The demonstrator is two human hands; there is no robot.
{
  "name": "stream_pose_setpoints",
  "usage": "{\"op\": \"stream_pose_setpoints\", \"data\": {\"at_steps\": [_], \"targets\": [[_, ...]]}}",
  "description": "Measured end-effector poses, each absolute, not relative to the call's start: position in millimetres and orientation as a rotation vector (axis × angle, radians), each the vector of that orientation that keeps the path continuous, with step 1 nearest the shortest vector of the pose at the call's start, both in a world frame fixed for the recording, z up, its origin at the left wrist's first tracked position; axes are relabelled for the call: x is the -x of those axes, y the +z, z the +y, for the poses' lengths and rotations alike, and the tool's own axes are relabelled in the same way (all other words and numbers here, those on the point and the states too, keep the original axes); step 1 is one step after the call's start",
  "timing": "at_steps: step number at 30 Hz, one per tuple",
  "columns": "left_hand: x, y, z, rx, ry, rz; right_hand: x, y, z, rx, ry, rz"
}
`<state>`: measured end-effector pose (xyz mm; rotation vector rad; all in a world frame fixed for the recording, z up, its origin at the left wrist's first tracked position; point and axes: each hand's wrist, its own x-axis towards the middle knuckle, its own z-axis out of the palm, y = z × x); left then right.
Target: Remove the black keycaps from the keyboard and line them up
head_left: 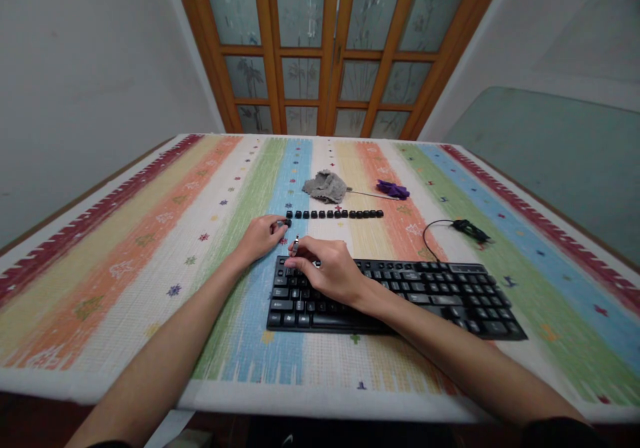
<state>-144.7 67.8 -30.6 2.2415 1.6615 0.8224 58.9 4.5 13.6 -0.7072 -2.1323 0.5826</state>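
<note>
My left hand [263,238] rests on the cloth with its fingertips closed on a black keycap [287,222], just below the left end of a row of several black keycaps [330,214]. Over the upper left corner of a black keyboard [430,298], my right hand [327,267] pinches a small shiny metal tool [295,245], which points up. Its exact kind is too small to tell. The hand and forearm hide part of the keys. The top row at the left of the keyboard lies partly under the right fingers.
Behind the keycap row lies a crumpled grey cloth [325,187], with a thin rod [373,195] running from it toward a purple bundle [393,189]. The keyboard's coiled cable [470,231] lies at the right. A striped tablecloth [115,268] covers the table.
</note>
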Motion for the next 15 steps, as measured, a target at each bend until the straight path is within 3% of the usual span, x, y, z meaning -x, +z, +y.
{"op": "stream_pose_setpoints", "data": {"at_steps": [15], "targets": [[144.4,-33.0,69.1,-2.241,0.855,1.677,-58.6,13.3,7.4,0.807,0.785,-2.038]]}}
